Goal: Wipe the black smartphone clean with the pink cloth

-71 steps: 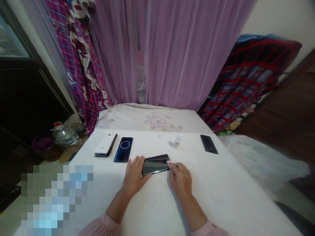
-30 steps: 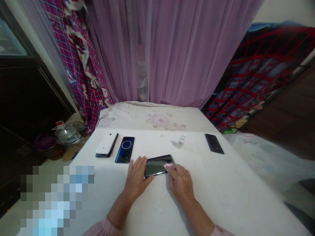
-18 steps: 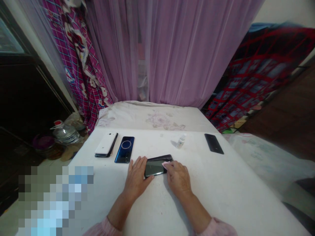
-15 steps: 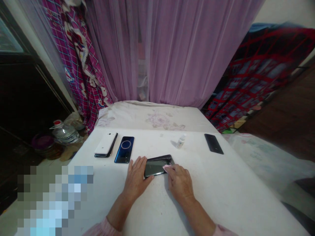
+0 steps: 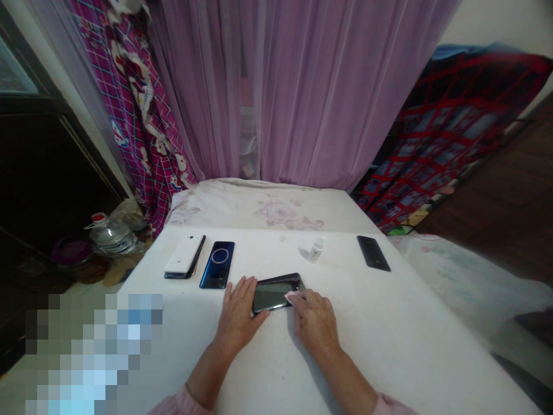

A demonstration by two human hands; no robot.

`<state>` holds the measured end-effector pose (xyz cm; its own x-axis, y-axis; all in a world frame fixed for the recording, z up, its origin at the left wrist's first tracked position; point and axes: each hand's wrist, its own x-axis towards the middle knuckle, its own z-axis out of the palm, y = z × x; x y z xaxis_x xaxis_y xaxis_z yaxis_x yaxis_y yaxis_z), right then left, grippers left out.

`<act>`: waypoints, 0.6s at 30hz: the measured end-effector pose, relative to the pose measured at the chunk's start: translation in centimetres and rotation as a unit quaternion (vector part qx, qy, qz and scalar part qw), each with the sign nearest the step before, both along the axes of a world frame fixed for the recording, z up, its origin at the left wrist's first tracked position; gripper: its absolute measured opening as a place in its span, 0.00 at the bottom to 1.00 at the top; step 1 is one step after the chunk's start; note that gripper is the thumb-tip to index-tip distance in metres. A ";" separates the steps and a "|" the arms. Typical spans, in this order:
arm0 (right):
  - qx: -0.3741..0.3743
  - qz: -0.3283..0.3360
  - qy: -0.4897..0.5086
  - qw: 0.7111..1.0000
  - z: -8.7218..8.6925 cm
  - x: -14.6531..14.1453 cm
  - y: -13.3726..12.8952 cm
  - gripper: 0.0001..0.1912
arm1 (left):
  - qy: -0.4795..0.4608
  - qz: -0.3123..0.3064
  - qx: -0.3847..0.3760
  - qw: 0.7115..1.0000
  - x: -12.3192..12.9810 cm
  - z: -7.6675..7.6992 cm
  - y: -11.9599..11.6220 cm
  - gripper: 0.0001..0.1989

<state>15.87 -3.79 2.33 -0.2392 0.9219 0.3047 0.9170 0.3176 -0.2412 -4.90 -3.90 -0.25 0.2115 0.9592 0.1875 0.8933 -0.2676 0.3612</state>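
A dark, glossy phone (image 5: pixel 272 296) lies on the white table, with another dark phone edge or case showing behind it. My left hand (image 5: pixel 237 314) rests at its left end, thumb along the near edge and fingers at the far left corner, holding it between them. In my right hand (image 5: pixel 316 323) a small pink cloth (image 5: pixel 290 295) is pinched, pressed to the right part of the phone. Left of my hands lies a blue phone (image 5: pixel 217 265) with a ring on its back. Beyond the phone stands a small white bottle (image 5: pixel 317 250).
A white phone (image 5: pixel 185 255) tops a stack at the table's left. Another dark phone (image 5: pixel 374 253) lies on the right. The table (image 5: pixel 389 340) has a flowered cloth at its far end, below purple curtains (image 5: pixel 337 104). A water jug (image 5: pixel 113 235) stands off the left side.
The whole view has shifted very slightly. Both hands, the cloth and the phone keep nearly the same places relative to each other.
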 end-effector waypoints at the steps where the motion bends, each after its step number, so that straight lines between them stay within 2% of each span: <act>1: -0.006 -0.004 -0.005 1.000 0.1 -0.2 0.2 0.17 | 0.000 0.000 0.002 1.000 0.0 0.0 0.0 0.33; 9: -0.050 0.005 -0.027 0.998 0.9 -3.6 3.1 0.15 | 0.008 0.009 0.004 1.000 0.1 0.0 0.1 0.32; 12: -0.054 -0.020 -0.030 0.998 0.9 -3.0 3.9 0.15 | 0.007 0.010 0.015 1.000 0.1 0.1 0.0 0.31; 18: -0.074 -0.101 -0.034 0.992 0.8 0.2 5.0 0.15 | 0.009 0.017 0.015 1.000 0.2 0.1 -0.1 0.31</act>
<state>16.04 1.25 3.16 -0.0603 0.9866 0.1519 0.9743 0.0913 -0.2060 -4.66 -3.97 -0.12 0.1825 0.9600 0.2123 0.9086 -0.2471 0.3367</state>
